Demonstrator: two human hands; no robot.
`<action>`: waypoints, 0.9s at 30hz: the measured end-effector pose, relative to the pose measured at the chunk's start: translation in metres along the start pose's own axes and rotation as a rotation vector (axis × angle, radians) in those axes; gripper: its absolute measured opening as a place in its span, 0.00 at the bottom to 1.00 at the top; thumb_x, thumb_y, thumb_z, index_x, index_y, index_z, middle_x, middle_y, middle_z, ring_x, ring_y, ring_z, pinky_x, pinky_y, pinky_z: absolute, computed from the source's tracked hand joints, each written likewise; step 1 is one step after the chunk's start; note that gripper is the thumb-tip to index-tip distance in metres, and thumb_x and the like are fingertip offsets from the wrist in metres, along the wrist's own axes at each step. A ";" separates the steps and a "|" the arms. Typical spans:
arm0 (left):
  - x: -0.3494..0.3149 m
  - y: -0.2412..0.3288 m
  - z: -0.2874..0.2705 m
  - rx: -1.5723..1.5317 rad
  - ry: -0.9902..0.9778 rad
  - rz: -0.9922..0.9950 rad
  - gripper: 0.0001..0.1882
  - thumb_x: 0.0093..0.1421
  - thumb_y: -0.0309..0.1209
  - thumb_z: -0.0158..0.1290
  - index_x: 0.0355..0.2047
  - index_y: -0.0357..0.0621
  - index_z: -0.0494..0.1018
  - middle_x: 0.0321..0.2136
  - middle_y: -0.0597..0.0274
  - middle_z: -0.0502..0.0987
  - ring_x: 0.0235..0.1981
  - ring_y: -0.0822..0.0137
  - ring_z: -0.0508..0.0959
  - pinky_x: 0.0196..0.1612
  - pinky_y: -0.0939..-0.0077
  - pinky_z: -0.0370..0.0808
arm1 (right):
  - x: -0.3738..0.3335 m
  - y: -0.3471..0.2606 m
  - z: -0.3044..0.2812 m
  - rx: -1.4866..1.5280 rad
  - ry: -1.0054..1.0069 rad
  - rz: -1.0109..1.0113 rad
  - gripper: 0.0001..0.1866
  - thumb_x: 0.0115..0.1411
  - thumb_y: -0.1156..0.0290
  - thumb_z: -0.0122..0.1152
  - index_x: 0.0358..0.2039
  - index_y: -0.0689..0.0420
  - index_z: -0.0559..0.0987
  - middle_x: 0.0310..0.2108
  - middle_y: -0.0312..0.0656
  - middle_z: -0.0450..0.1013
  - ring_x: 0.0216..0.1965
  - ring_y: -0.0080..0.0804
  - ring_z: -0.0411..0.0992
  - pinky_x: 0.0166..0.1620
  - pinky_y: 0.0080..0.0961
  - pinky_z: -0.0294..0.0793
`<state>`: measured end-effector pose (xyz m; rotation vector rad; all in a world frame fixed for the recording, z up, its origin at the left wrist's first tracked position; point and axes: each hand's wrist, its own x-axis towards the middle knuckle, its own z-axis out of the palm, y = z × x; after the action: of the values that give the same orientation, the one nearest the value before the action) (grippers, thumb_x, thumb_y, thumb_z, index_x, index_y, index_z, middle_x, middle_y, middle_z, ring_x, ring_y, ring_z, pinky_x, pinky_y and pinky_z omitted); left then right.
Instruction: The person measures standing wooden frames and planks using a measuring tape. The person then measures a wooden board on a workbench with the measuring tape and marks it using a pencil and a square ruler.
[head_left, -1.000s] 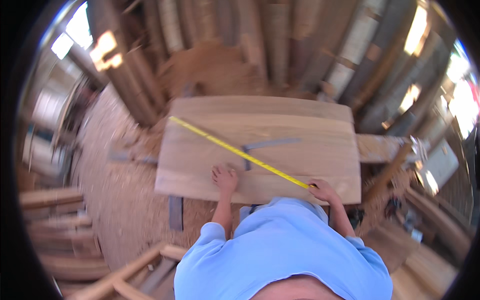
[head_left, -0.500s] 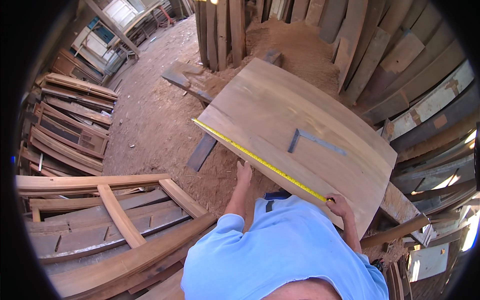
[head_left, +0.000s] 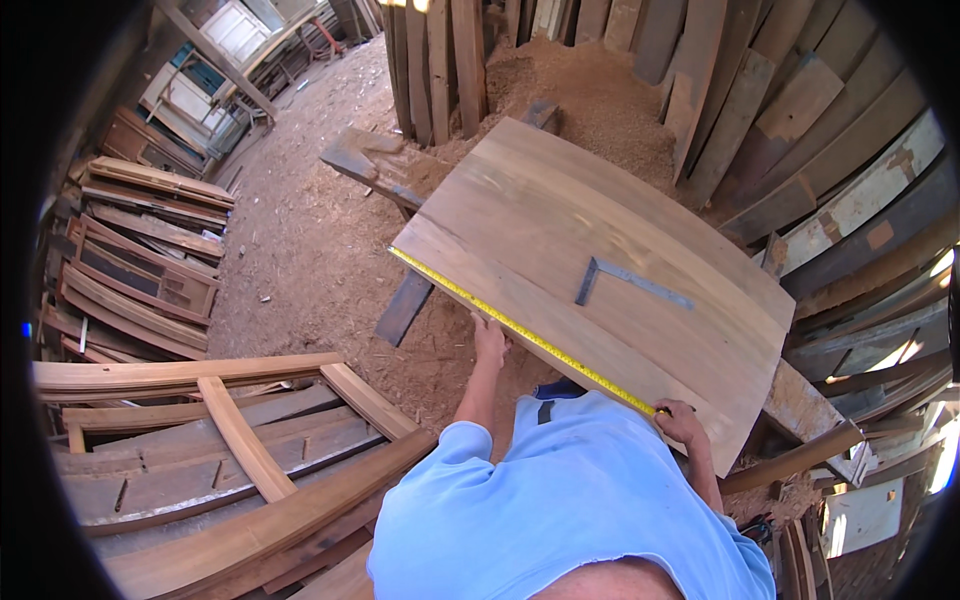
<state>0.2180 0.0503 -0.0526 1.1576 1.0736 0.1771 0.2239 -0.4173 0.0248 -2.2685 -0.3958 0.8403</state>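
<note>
Gripping yellow tape point(head_left: 545, 343) — right hand point(head_left: 682, 422), curled

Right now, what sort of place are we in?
Probably a woodworking shop: a metal square lies on a broad wooden panel, and what looks like sawdust is heaped beyond it.

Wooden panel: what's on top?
A grey carpenter's square lies on the panel; a yellow tape-measure blade runs along its near edge to the right hand. What's beneath both is covered.
</note>
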 end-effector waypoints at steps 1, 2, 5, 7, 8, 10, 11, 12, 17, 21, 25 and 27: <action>0.002 -0.001 -0.001 0.022 0.010 0.003 0.39 0.72 0.36 0.42 0.76 0.56 0.35 0.55 0.51 0.71 0.39 0.61 0.79 0.30 0.68 0.81 | -0.001 -0.007 -0.001 0.015 -0.008 0.033 0.21 0.54 0.64 0.58 0.45 0.63 0.83 0.39 0.53 0.81 0.40 0.44 0.79 0.48 0.36 0.77; 0.005 -0.001 -0.002 0.024 0.011 0.002 0.39 0.72 0.36 0.42 0.76 0.56 0.35 0.55 0.51 0.71 0.39 0.61 0.79 0.30 0.68 0.81 | -0.001 -0.012 -0.001 0.029 -0.015 0.065 0.21 0.54 0.64 0.58 0.45 0.63 0.83 0.40 0.55 0.81 0.42 0.45 0.79 0.50 0.36 0.77; 0.008 0.003 0.000 0.015 0.008 0.002 0.39 0.71 0.35 0.43 0.76 0.53 0.36 0.54 0.52 0.73 0.37 0.61 0.79 0.28 0.67 0.81 | 0.000 -0.014 0.004 0.042 0.008 0.028 0.22 0.53 0.64 0.58 0.45 0.63 0.82 0.41 0.55 0.81 0.44 0.46 0.79 0.51 0.35 0.76; 0.012 0.003 -0.001 0.011 0.029 0.023 0.39 0.70 0.35 0.43 0.76 0.53 0.36 0.52 0.51 0.74 0.35 0.61 0.80 0.27 0.67 0.81 | 0.001 -0.016 0.005 0.049 0.008 0.032 0.22 0.53 0.64 0.58 0.45 0.63 0.82 0.41 0.55 0.81 0.45 0.47 0.78 0.52 0.36 0.76; 0.014 0.002 -0.001 0.014 0.029 0.022 0.39 0.70 0.35 0.43 0.76 0.53 0.36 0.52 0.51 0.74 0.35 0.61 0.80 0.27 0.67 0.81 | 0.001 -0.017 0.006 0.052 0.008 0.034 0.22 0.53 0.64 0.58 0.45 0.63 0.82 0.41 0.55 0.81 0.45 0.47 0.78 0.52 0.36 0.75; 0.017 -0.003 -0.008 0.054 0.060 0.058 0.39 0.70 0.34 0.43 0.76 0.53 0.36 0.51 0.50 0.74 0.34 0.61 0.80 0.25 0.68 0.81 | -0.001 -0.022 0.008 0.060 0.001 0.039 0.22 0.52 0.64 0.58 0.44 0.63 0.82 0.41 0.54 0.81 0.45 0.47 0.78 0.52 0.36 0.75; 0.018 -0.006 -0.011 0.056 0.066 0.057 0.39 0.70 0.34 0.43 0.76 0.53 0.36 0.51 0.50 0.74 0.34 0.61 0.80 0.25 0.68 0.81 | -0.003 -0.024 0.009 0.066 -0.002 0.044 0.21 0.52 0.64 0.58 0.44 0.63 0.83 0.41 0.54 0.80 0.45 0.46 0.78 0.51 0.36 0.75; 0.016 -0.006 -0.009 0.050 0.061 0.050 0.39 0.70 0.34 0.42 0.76 0.52 0.37 0.51 0.51 0.74 0.34 0.62 0.80 0.24 0.68 0.80 | -0.005 -0.024 0.009 0.068 -0.001 0.049 0.21 0.52 0.64 0.58 0.44 0.63 0.83 0.41 0.54 0.80 0.45 0.46 0.78 0.51 0.36 0.75; 0.021 -0.013 -0.008 -0.051 -0.035 0.080 0.35 0.72 0.33 0.42 0.75 0.52 0.40 0.49 0.53 0.74 0.31 0.64 0.78 0.20 0.72 0.76 | -0.016 -0.013 0.021 0.116 0.053 0.151 0.22 0.52 0.62 0.63 0.44 0.63 0.79 0.39 0.51 0.79 0.43 0.43 0.77 0.49 0.35 0.75; 0.043 -0.027 -0.022 0.024 0.012 -0.063 0.24 0.74 0.39 0.40 0.68 0.54 0.56 0.49 0.60 0.72 0.46 0.63 0.73 0.43 0.67 0.75 | -0.003 0.007 0.022 0.004 0.057 0.253 0.24 0.48 0.58 0.69 0.39 0.61 0.75 0.36 0.49 0.75 0.37 0.40 0.73 0.43 0.35 0.74; 0.038 0.005 -0.011 -0.131 -0.117 -0.133 0.19 0.74 0.38 0.43 0.62 0.48 0.63 0.54 0.50 0.71 0.52 0.51 0.74 0.52 0.47 0.75 | -0.004 0.018 0.011 -0.053 0.121 0.246 0.26 0.47 0.56 0.68 0.39 0.64 0.79 0.42 0.59 0.77 0.45 0.57 0.76 0.48 0.46 0.76; 0.055 -0.005 -0.030 -0.199 -0.020 -0.159 0.20 0.74 0.39 0.44 0.62 0.46 0.63 0.54 0.54 0.72 0.51 0.51 0.75 0.51 0.49 0.76 | -0.010 0.031 0.007 -0.025 0.146 0.284 0.30 0.46 0.54 0.69 0.42 0.65 0.78 0.44 0.59 0.77 0.46 0.56 0.76 0.50 0.45 0.76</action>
<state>0.2217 0.1011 -0.0888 0.8903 1.0996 0.1435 0.2133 -0.4407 0.0037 -2.4265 -0.0164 0.8037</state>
